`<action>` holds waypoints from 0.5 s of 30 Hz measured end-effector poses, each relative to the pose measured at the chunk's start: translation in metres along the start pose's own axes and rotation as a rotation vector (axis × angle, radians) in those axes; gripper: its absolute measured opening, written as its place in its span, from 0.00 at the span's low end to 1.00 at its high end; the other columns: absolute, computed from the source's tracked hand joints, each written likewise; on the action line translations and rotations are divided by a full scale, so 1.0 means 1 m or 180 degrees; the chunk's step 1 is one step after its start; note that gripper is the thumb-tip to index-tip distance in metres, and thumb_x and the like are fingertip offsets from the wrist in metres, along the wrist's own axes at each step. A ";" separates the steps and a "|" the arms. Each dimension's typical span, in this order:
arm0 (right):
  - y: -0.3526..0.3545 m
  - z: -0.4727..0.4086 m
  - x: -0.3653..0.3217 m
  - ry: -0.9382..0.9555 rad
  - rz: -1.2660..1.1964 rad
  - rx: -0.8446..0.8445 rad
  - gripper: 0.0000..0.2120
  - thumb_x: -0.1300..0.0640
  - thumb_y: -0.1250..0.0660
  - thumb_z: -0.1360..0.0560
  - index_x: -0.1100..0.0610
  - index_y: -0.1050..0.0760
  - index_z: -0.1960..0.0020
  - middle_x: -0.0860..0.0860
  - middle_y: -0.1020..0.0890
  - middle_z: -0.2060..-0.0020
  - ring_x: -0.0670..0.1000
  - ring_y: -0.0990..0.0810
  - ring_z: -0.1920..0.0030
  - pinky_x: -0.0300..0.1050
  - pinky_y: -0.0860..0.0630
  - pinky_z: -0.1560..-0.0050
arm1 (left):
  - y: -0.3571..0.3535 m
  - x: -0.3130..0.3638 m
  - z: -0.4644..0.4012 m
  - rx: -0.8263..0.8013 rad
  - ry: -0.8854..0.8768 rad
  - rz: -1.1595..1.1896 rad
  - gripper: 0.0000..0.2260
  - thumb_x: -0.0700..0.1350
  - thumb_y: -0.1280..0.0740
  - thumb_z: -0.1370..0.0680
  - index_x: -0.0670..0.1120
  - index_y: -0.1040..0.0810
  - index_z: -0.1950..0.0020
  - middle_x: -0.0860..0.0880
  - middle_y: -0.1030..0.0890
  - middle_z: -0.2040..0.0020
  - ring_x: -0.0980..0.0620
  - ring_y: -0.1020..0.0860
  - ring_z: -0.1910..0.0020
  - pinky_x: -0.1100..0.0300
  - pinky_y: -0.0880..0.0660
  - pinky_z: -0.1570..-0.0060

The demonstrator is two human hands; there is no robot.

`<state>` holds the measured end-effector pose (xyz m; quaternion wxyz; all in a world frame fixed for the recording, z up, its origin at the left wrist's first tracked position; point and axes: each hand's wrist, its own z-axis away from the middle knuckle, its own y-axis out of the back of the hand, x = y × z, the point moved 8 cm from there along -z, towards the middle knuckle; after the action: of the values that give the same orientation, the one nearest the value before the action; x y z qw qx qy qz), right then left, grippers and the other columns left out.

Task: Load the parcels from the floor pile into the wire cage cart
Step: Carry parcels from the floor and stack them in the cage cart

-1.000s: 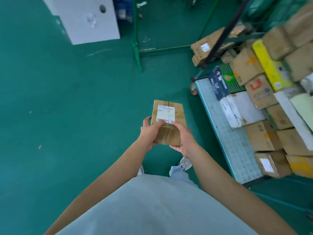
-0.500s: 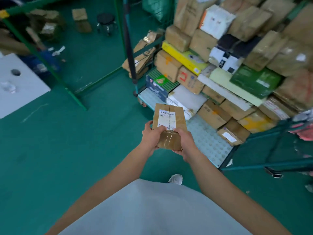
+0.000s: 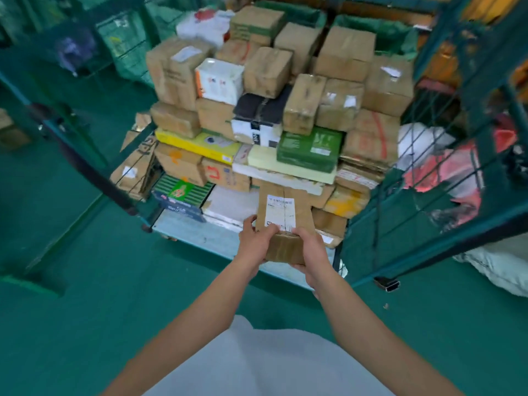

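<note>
— What has the person got there?

— A brown parcel point(image 3: 284, 221) with a white label, up in front of the wire cage cart point(image 3: 445, 178). The left hand point(image 3: 255, 242) and right hand point(image 3: 313, 251) each have a closed grip round its near end.

— And the cart?

— Stacked with boxes point(image 3: 265, 110), its base plate point(image 3: 200, 232) just beyond the parcel.

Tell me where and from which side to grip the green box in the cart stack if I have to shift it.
Grip the green box by its two short ends, coming from the cart's open front. It lies flat on the pale yellow box, its front face exposed, but brown boxes rest on its top, so a top grasp looks blocked. Both hands, left hand and right hand, currently hold the labelled parcel.
</note>
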<state>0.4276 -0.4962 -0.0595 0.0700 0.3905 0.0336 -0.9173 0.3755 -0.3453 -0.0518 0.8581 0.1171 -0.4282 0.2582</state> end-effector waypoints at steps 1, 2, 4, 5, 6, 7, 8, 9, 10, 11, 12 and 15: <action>0.007 -0.004 -0.006 0.0018 -0.0062 0.0067 0.21 0.47 0.31 0.22 0.50 0.30 0.32 0.53 0.20 0.43 0.53 0.20 0.47 0.50 0.21 0.54 | -0.011 0.007 -0.004 -0.0063 -0.0048 -0.0021 0.34 0.58 0.28 0.31 0.60 0.35 0.27 0.48 0.24 0.34 0.48 0.20 0.43 0.55 0.21 0.61; 0.016 -0.010 -0.014 0.0047 -0.0131 0.0156 0.22 0.46 0.30 0.22 0.50 0.30 0.31 0.54 0.20 0.42 0.54 0.19 0.46 0.50 0.21 0.54 | -0.024 0.014 -0.011 -0.0135 -0.0059 -0.0065 0.32 0.56 0.28 0.27 0.58 0.36 0.25 0.48 0.23 0.35 0.48 0.20 0.44 0.55 0.21 0.61; 0.029 -0.019 -0.026 0.0079 -0.0250 0.0303 0.23 0.46 0.30 0.23 0.51 0.30 0.31 0.54 0.19 0.43 0.54 0.19 0.46 0.50 0.20 0.54 | -0.042 0.021 -0.023 -0.0198 -0.0035 -0.0117 0.29 0.53 0.28 0.23 0.56 0.36 0.25 0.49 0.23 0.36 0.50 0.20 0.45 0.55 0.20 0.59; 0.036 -0.026 -0.033 0.0093 -0.0323 0.0382 0.23 0.46 0.30 0.23 0.51 0.30 0.31 0.53 0.20 0.43 0.54 0.19 0.46 0.49 0.20 0.54 | -0.053 0.028 -0.030 -0.0238 -0.0029 -0.0145 0.29 0.53 0.28 0.23 0.56 0.37 0.24 0.49 0.22 0.36 0.50 0.19 0.45 0.53 0.18 0.56; 0.042 -0.032 -0.039 0.0101 -0.0373 0.0444 0.24 0.46 0.30 0.23 0.51 0.31 0.31 0.52 0.20 0.44 0.53 0.19 0.46 0.49 0.20 0.54 | -0.062 0.033 -0.036 -0.0289 -0.0004 -0.0165 0.30 0.54 0.28 0.23 0.57 0.37 0.24 0.49 0.22 0.35 0.49 0.19 0.44 0.50 0.17 0.52; 0.049 -0.040 -0.047 0.0099 -0.0426 0.0526 0.25 0.45 0.30 0.23 0.51 0.32 0.30 0.52 0.21 0.44 0.53 0.19 0.46 0.49 0.20 0.54 | -0.075 0.039 -0.047 -0.0365 0.0020 -0.0224 0.31 0.55 0.28 0.24 0.57 0.37 0.24 0.49 0.23 0.35 0.49 0.20 0.43 0.48 0.17 0.49; 0.055 -0.051 -0.054 0.0086 -0.0498 0.0607 0.26 0.45 0.30 0.23 0.50 0.33 0.29 0.51 0.22 0.44 0.52 0.20 0.46 0.50 0.20 0.53 | -0.088 0.046 -0.058 -0.0453 0.0039 -0.0294 0.32 0.57 0.27 0.25 0.57 0.37 0.24 0.50 0.23 0.35 0.49 0.20 0.43 0.46 0.18 0.47; 0.058 -0.054 -0.057 0.0064 -0.0550 0.0627 0.28 0.44 0.29 0.23 0.50 0.34 0.28 0.51 0.22 0.44 0.53 0.20 0.45 0.51 0.20 0.52 | -0.094 0.049 -0.063 -0.0500 0.0051 -0.0324 0.35 0.60 0.27 0.26 0.57 0.38 0.23 0.50 0.23 0.34 0.48 0.20 0.42 0.45 0.18 0.45; 0.061 -0.061 -0.061 0.0036 -0.0625 0.0667 0.30 0.44 0.29 0.24 0.51 0.35 0.28 0.52 0.22 0.43 0.54 0.20 0.45 0.52 0.19 0.51 | -0.102 0.053 -0.071 -0.0551 0.0079 -0.0354 0.39 0.63 0.27 0.29 0.58 0.38 0.23 0.51 0.24 0.33 0.48 0.21 0.40 0.44 0.19 0.44; 0.064 -0.067 -0.066 0.0010 -0.0681 0.0729 0.31 0.43 0.28 0.25 0.52 0.36 0.28 0.53 0.22 0.43 0.54 0.19 0.44 0.53 0.19 0.49 | -0.110 0.056 -0.081 -0.0593 0.0130 -0.0406 0.42 0.66 0.27 0.32 0.60 0.39 0.22 0.51 0.25 0.31 0.47 0.21 0.38 0.43 0.19 0.43; 0.068 -0.077 -0.074 -0.0001 -0.0760 0.0820 0.32 0.43 0.27 0.26 0.52 0.36 0.28 0.54 0.22 0.43 0.55 0.19 0.44 0.55 0.18 0.48 | -0.119 0.062 -0.093 -0.0641 0.0165 -0.0465 0.44 0.69 0.27 0.34 0.61 0.39 0.22 0.51 0.25 0.29 0.47 0.21 0.38 0.44 0.19 0.44; 0.078 -0.099 -0.097 -0.0006 -0.0995 0.1060 0.33 0.43 0.25 0.27 0.52 0.38 0.30 0.57 0.21 0.43 0.58 0.17 0.45 0.54 0.18 0.51 | -0.143 0.085 -0.116 -0.0805 0.0254 -0.0642 0.40 0.68 0.29 0.28 0.57 0.39 0.22 0.49 0.24 0.31 0.48 0.20 0.41 0.49 0.18 0.46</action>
<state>0.5766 -0.5513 -0.0586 -0.1385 0.3859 -0.0582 -0.9102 0.5740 -0.3868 -0.0513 0.9039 0.0402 -0.4089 0.1193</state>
